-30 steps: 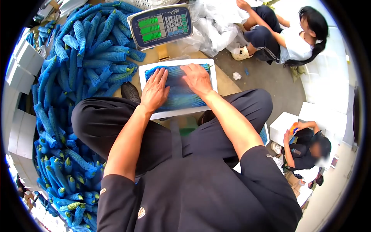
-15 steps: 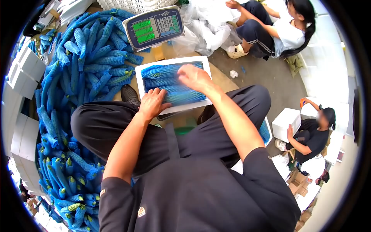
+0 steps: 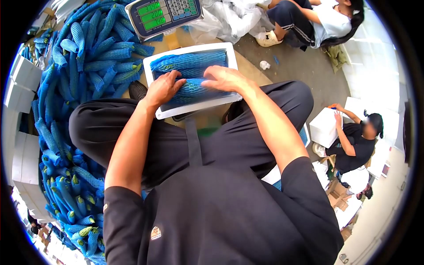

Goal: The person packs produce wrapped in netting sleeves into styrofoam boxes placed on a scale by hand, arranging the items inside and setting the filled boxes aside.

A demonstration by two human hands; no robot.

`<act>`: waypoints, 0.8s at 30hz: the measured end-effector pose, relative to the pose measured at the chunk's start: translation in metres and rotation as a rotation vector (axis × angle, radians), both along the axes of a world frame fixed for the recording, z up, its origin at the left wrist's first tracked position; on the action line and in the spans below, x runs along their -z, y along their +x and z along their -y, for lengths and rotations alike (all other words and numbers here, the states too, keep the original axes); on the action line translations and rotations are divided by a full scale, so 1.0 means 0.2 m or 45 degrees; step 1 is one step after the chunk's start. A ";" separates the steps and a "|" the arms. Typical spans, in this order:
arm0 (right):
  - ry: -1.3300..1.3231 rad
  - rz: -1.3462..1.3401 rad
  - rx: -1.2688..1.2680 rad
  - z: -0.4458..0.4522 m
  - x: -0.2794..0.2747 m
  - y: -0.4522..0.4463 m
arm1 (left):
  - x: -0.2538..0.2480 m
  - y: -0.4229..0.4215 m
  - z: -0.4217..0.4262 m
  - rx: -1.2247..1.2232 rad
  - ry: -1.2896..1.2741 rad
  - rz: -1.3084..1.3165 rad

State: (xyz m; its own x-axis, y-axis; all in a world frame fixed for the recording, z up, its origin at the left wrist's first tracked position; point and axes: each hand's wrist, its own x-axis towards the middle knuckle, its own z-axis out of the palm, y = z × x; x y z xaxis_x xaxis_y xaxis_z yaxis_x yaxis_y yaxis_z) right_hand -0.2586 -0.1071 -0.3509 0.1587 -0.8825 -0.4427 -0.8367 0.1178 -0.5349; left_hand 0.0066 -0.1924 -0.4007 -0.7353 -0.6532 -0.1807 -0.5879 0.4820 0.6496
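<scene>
Between my legs and the scale display (image 3: pixel 164 17) stands a white foam box (image 3: pixel 194 107), slightly tilted in view. Long green vegetables in blue netting (image 3: pixel 194 59) lie side by side in it. My left hand (image 3: pixel 164 88) rests on the netted pieces at the box's left side, its fingers bent and a little apart. Over the right part of the same pieces is my right hand (image 3: pixel 227 79), fingers apart and partly blurred, thumb towards the left. Neither hand is closed round a piece.
A large heap of blue-netted vegetables (image 3: pixel 70 101) lies at the left beside white foam boxes (image 3: pixel 27 152). Clear plastic bags (image 3: pixel 238 20) lie beyond the display. One person (image 3: pixel 327 22) sits at upper right; another (image 3: pixel 360 141) handles a white box (image 3: pixel 324 127) at right.
Both hands have moved lower over the netted pieces, and my right hand has come nearer to my left. The display digits differ. The view has shifted, and the person at right has moved.
</scene>
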 end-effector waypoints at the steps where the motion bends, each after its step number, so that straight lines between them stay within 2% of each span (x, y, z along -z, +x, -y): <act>1: -0.031 0.011 -0.087 -0.01 0.00 0.00 | 0.01 0.00 -0.01 -0.024 -0.001 -0.016; 3: -0.037 -0.048 -0.232 -0.03 0.03 0.04 | -0.02 0.00 -0.05 -0.080 -0.040 -0.002; 6: -0.071 -0.120 -0.313 -0.06 0.04 0.09 | -0.02 0.04 -0.14 0.050 -0.251 0.133; 10: -0.194 -0.119 -0.345 -0.09 0.08 0.11 | -0.24 0.02 -0.17 0.040 -0.350 0.257; 15: -0.225 -0.055 -0.261 -0.13 0.17 0.10 | -0.02 0.06 -0.12 0.271 -0.151 0.391; 18: -0.270 -0.198 -0.309 -0.12 0.12 0.13 | 0.02 0.06 -0.16 0.294 -0.129 0.549; 19: -0.382 -0.214 -0.346 -0.12 0.12 0.15 | 0.05 0.08 -0.17 0.274 -0.038 0.533; 22: -0.414 -0.096 -0.303 -0.11 0.18 0.12 | 0.10 0.10 -0.18 0.246 -0.097 0.457; 24: -0.312 -0.169 -0.331 -0.10 0.19 0.12 | 0.11 0.10 -0.15 0.276 -0.150 0.404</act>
State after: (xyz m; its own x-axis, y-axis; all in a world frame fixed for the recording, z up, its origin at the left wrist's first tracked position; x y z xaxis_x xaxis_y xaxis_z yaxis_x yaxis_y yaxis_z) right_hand -0.2351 -0.0880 -0.3886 0.3470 -0.9024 -0.2553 -0.8855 -0.2256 -0.4061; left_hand 0.0276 -0.1632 -0.4231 -0.7782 -0.5188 -0.3539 -0.6268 0.6773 0.3852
